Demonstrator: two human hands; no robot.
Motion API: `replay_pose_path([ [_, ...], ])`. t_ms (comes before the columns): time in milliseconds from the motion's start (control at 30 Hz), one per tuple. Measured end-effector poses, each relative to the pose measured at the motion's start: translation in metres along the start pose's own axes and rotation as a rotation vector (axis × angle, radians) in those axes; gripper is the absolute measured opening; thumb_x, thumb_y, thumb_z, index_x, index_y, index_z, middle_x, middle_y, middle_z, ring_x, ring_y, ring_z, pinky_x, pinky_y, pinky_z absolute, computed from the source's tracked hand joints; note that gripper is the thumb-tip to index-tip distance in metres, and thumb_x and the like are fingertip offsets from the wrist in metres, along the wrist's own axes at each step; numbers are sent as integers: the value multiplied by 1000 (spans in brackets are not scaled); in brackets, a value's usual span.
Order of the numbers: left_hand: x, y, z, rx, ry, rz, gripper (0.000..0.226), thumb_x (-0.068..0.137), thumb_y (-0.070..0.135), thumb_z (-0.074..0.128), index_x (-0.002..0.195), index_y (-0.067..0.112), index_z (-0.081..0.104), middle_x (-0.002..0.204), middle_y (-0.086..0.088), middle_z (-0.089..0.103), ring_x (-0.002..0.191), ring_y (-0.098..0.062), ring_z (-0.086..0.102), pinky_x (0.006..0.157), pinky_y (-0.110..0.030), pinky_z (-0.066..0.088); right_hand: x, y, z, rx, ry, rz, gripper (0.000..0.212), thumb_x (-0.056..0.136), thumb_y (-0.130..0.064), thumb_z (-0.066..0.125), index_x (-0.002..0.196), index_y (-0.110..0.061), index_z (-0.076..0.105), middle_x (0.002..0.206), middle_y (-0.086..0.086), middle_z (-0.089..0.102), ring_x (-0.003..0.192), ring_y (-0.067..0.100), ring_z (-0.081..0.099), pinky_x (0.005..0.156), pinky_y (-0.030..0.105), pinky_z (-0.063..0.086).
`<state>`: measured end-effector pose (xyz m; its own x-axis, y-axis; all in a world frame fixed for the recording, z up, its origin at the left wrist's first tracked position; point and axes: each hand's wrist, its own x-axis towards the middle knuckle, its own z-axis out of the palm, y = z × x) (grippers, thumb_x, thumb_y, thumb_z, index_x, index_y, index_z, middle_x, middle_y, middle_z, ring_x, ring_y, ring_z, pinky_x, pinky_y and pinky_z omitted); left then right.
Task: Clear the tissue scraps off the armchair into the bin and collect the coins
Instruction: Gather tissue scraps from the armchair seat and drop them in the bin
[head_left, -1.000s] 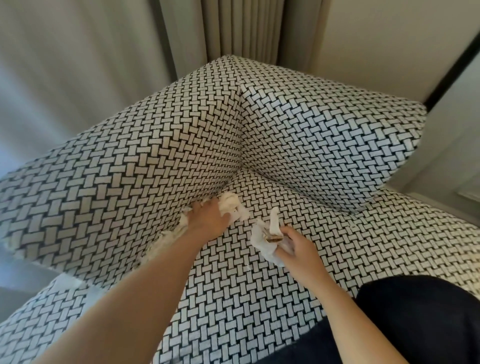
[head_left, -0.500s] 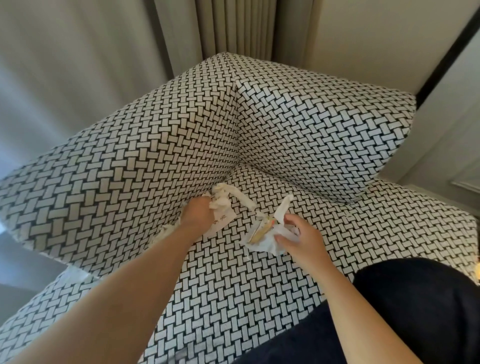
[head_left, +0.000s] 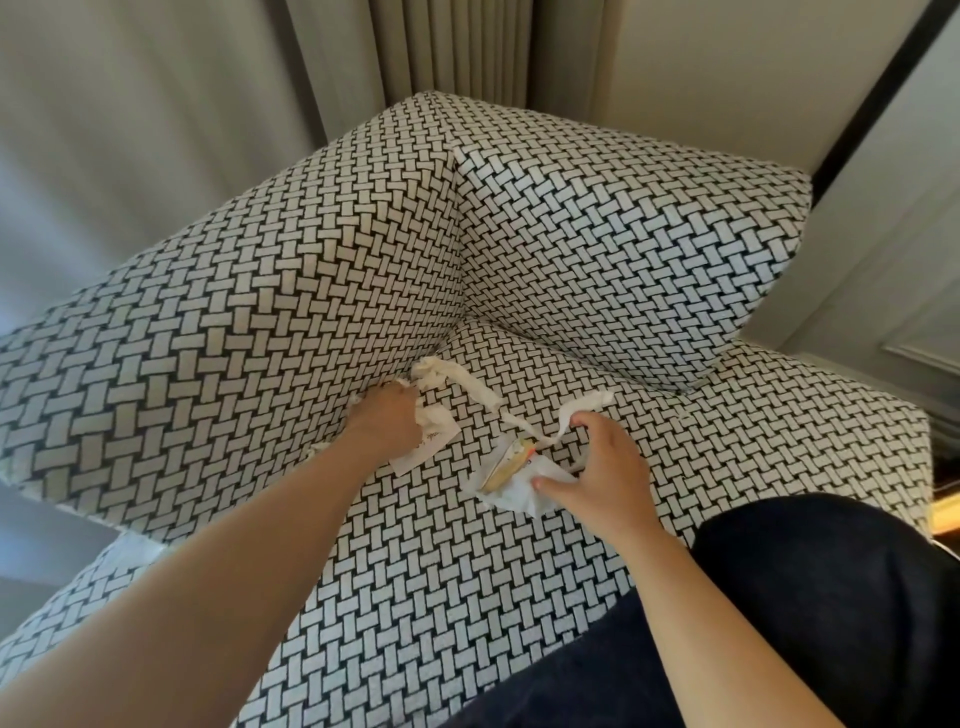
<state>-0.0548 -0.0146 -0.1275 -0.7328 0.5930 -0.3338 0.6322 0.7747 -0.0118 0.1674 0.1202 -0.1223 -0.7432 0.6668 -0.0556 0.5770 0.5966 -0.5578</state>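
Largest in view: an armchair (head_left: 597, 244), boxy and thickly padded, covered all over in a woven-look fabric of short white bars on black, laid in a basket-weave pattern. Two upright padded sides meeting at a sharp vertical seam, with the flat seat below. Behind it, pale curtains (head_left: 441, 47) in soft vertical folds and a smooth light wall (head_left: 701, 62). At the lower right, dark matte cloth (head_left: 831, 597) of the person's clothing, covering the near right part of the seat.

Two bare forearms reaching toward the inner corner of the seat. Left hand (head_left: 387, 423) at the foot of the left upright side, back of the hand upward, lying over white tissue; fingers hidden beneath the hand, so cannot tell whether curled or flat. Right hand (head_left: 605, 467) nearer the middle of the seat, fingers curled and pinching a twisted tissue strip (head_left: 587, 404), thumb pressed on a crumpled tissue (head_left: 511, 496) lying on the seat.

All tissue on the seat, close to that inner corner. A long torn strip (head_left: 460, 379), thin and wrinkled, running from the corner toward the right hand. Partly under the left hand, a flat rectangular paper slip (head_left: 428, 452) with small faint print. On the crumpled tissue, a small stiff yellowish wrapper (head_left: 506, 465), orange at one end, too small to read.
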Motion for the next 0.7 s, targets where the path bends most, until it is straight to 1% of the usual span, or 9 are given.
replay_pose_path([
  [67,-1,3,-6,16,-9,-10,50,89,32,54,134,14,42,133,-7,45,118,-26,46,95,-39,45,0,1,1,-37,-8,-34,70,63,-49,77,121,-28,43,123,-9,47,118,13,41,104,35,31],
  [167,-2,9,-19,31,-52,-26,31,89,24,53,116,8,54,114,-8,55,97,-20,55,75,-28,50,-1,1,0,-140,-35,-89,46,69,-48,72,106,-28,53,107,-12,51,103,10,42,91,28,35],
  [233,-4,12,-24,80,-61,-31,26,90,22,54,112,8,56,109,-7,56,92,-18,56,68,-24,46,-2,1,-1,-143,-69,-104,25,76,-39,68,96,-25,61,98,-11,59,92,10,47,83,26,41],
  [300,-7,13,-24,101,-51,-26,27,89,23,56,112,9,55,110,-7,55,94,-19,56,68,-25,45,-4,1,-1,-67,-135,-68,11,81,-26,64,91,-23,66,90,-10,65,80,7,57,74,27,52],
  [367,-11,15,-24,98,-37,-19,28,88,22,57,113,9,54,109,-7,53,90,-19,54,68,-26,45,-5,1,-1,5,-181,-29,11,83,-21,61,90,-24,68,82,-11,66,73,5,61,69,28,56],
  [433,-16,17,-24,87,-20,-13,28,87,22,58,111,9,54,100,-5,53,81,-17,51,66,-26,44,-5,0,-3,113,-173,-8,9,82,-19,63,87,-25,68,78,-13,66,72,5,62,66,29,57],
  [533,-25,25,-27,76,9,3,16,88,17,54,103,10,54,85,-1,48,77,-16,49,64,-25,41,-5,-6,-7,298,-147,-29,13,77,-14,68,82,-26,68,77,-12,67,72,4,63,64,23,56],
  [633,-32,31,-28,28,7,55,9,87,12,49,94,11,54,88,-2,50,79,-17,52,65,-26,45,-6,-12,-12,406,-132,-27,19,75,-10,71,81,-27,66,77,-11,66,71,3,62,59,14,52],
  [700,-34,34,-29,-20,-28,92,7,85,11,46,85,12,53,81,-1,51,76,-17,54,65,-27,48,-6,-14,-16,461,-112,-15,21,75,-9,72,82,-28,65,79,-10,66,72,4,61,60,14,52],
])
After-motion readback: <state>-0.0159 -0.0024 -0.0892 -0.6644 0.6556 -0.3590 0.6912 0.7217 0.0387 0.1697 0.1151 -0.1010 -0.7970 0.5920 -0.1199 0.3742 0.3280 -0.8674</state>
